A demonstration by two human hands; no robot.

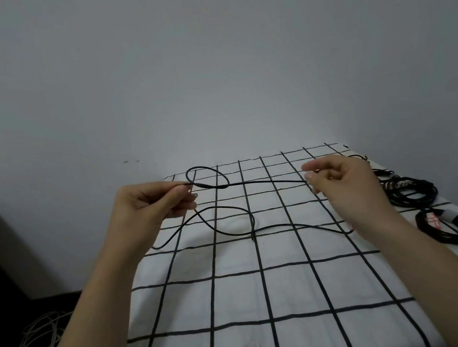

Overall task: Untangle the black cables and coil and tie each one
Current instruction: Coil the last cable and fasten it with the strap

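Currently both hands are raised over the grid-patterned sheet [237,296]. Left hand [150,203]: thumb and curled fingers pinch the black cable [266,180] just beside a small loop [206,177] that stands up past the fingertips. Right hand [341,182]: fingers curled, thumb and forefinger pinching the same cable further along. Cable runs nearly straight between the two hands. Slack hangs below, crosses itself once and rests on the sheet. Right of the right hand, on the sheet: a coiled black bundle [415,193]; nearer, a second coil with a white band [445,229]. Pale cord [32,344] lies tangled on the floor, lower left.
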